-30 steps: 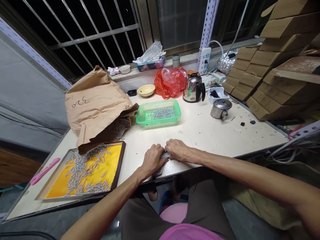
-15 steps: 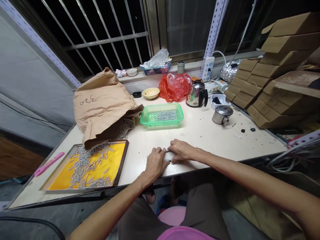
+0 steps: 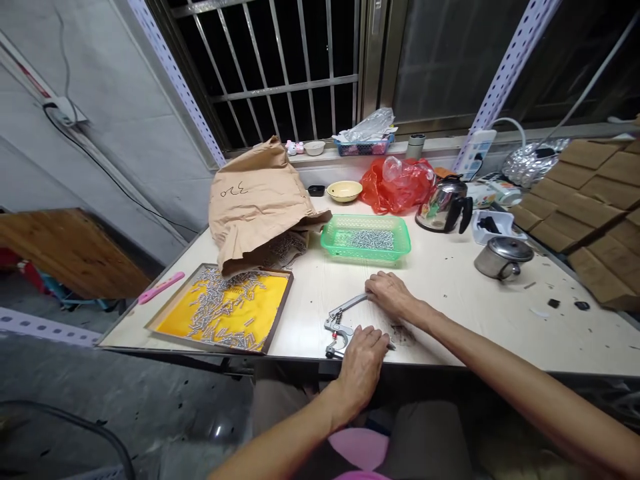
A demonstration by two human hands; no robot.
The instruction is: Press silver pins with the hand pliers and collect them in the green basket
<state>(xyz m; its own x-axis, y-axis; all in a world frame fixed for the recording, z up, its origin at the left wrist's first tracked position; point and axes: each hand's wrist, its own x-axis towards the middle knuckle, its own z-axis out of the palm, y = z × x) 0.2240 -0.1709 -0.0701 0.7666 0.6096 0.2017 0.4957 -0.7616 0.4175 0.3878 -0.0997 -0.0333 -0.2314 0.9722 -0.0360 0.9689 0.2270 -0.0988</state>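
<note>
A metal plier-like hand tool [image 3: 342, 329] with a spring and a curved jaw lies near the table's front edge, its two arms spread apart. My left hand [image 3: 364, 357] is closed over the lower arm, whose pointed end shows past my fingers. Around the end of the upper arm, my right hand [image 3: 390, 293] has its fingers curled. The tool's exact kind is unclear. To the left, a shallow tray [image 3: 286, 303] with a yellow lining holds many small metal pins [image 3: 213, 303]. Behind my hands stands a green plastic basket [image 3: 330, 250] with small metal pieces in it.
A brown paper bag [image 3: 260, 200] leans over the tray, beside a pink-handled item [image 3: 161, 288]. Farther back are a yellow bowl [image 3: 345, 191], a red plastic bag [image 3: 397, 185] and a kettle [image 3: 443, 205]. A lidded metal cup [image 3: 503, 259] and stacked cardboard boxes [image 3: 595, 200] stand right.
The camera view has turned left. My hands, earlier close together over a metal piece, are now farther apart, and the spread plier-like tool shows between them.
</note>
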